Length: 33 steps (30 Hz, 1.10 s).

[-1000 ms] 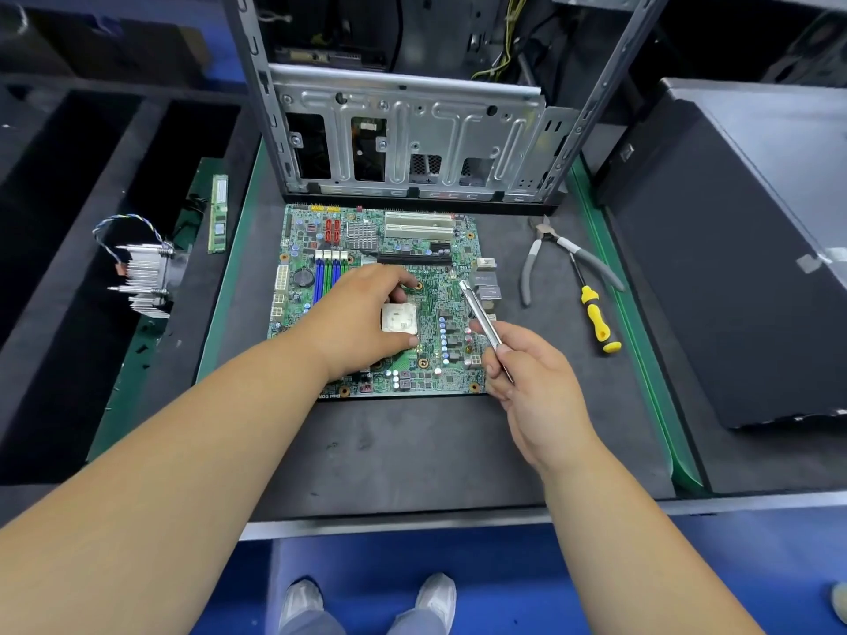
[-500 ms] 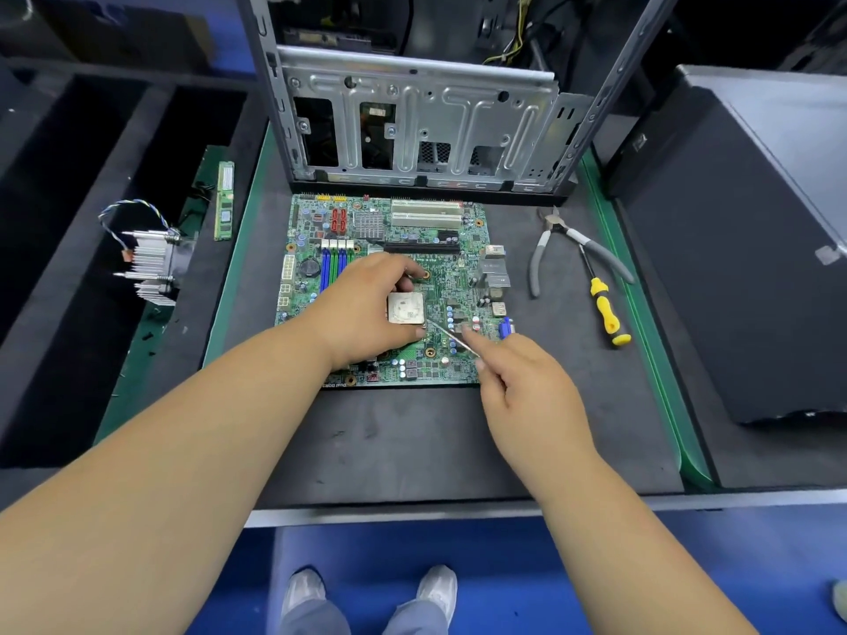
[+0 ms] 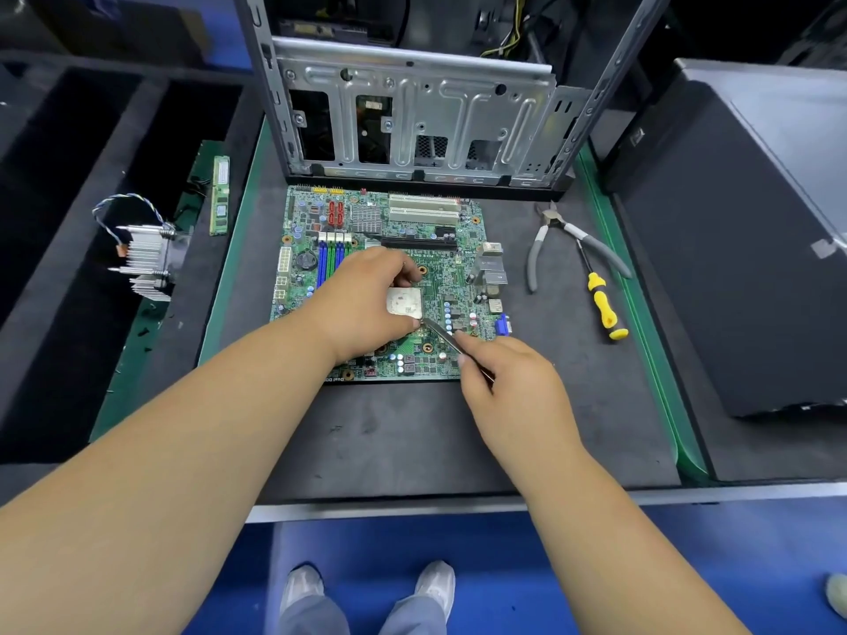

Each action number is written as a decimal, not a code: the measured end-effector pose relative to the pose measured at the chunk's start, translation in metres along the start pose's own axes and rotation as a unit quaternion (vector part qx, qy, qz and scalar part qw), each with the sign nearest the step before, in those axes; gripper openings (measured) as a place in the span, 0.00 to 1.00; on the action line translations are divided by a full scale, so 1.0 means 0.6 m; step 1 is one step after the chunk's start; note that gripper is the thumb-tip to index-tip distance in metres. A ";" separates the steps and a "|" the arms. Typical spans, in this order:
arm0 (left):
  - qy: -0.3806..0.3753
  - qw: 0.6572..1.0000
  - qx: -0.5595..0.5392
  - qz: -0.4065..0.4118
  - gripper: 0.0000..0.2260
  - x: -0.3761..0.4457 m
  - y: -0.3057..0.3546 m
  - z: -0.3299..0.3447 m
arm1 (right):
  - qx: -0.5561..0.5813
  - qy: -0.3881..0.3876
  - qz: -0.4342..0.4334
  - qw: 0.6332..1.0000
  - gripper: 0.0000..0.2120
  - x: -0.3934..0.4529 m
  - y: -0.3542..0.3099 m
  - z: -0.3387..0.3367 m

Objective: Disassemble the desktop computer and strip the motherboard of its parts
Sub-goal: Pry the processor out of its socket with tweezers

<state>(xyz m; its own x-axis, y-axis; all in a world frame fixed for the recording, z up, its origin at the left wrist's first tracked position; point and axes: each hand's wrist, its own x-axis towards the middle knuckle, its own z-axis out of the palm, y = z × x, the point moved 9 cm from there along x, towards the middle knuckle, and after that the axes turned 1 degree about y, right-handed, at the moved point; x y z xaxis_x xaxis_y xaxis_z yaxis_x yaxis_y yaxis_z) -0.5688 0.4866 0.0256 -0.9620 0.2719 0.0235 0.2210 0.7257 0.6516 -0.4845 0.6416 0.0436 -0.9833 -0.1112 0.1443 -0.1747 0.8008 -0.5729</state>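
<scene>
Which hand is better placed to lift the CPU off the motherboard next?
Left. The left hand already pinches the CPU between thumb and fingers. The right hand is busy holding the tweezers, whose tip sits at the chip's near corner on the motherboard.

Dark work mat edged in green across the centre; blue floor along the bottom; black bins at left.

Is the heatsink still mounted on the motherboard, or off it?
Off. The heatsink lies left of the mat, apart from the motherboard, and the bare CPU shows on the board under the left hand.
</scene>
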 end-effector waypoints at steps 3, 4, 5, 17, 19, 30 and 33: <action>0.004 1.000 0.007 0.001 0.19 0.001 0.002 -0.001 | -0.009 0.005 -0.010 1.000 0.15 0.000 -0.002 0.003; 0.003 1.000 0.010 0.000 0.19 0.001 0.002 -0.001 | -0.012 0.008 -0.011 1.000 0.15 0.000 -0.001 0.004; 0.002 1.000 0.013 0.000 0.19 0.001 0.002 0.000 | -0.013 0.009 -0.011 1.000 0.15 0.000 0.000 0.005; -0.012 1.000 0.027 -0.006 0.18 0.000 0.004 0.001 | -0.003 0.013 -0.017 1.000 0.15 0.000 -0.004 0.006; -0.010 1.000 0.026 -0.005 0.18 0.000 0.004 0.001 | -0.001 0.012 -0.016 1.000 0.15 -0.001 -0.004 0.006; -0.007 0.999 0.032 -0.002 0.18 0.002 0.002 0.002 | 0.003 0.009 -0.013 1.000 0.15 -0.001 -0.007 0.007; -0.005 0.999 0.034 -0.001 0.18 0.001 0.002 0.002 | 0.000 0.013 -0.015 1.000 0.15 0.000 -0.008 0.005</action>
<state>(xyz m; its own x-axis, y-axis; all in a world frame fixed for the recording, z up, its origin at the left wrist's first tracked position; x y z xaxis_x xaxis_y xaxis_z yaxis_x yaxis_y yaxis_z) -0.5688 0.4884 0.0257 -0.9609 0.2764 0.0131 0.2291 0.7681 0.5979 -0.4837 0.6359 0.0438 -0.9758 -0.1210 0.1820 -0.2048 0.7971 -0.5680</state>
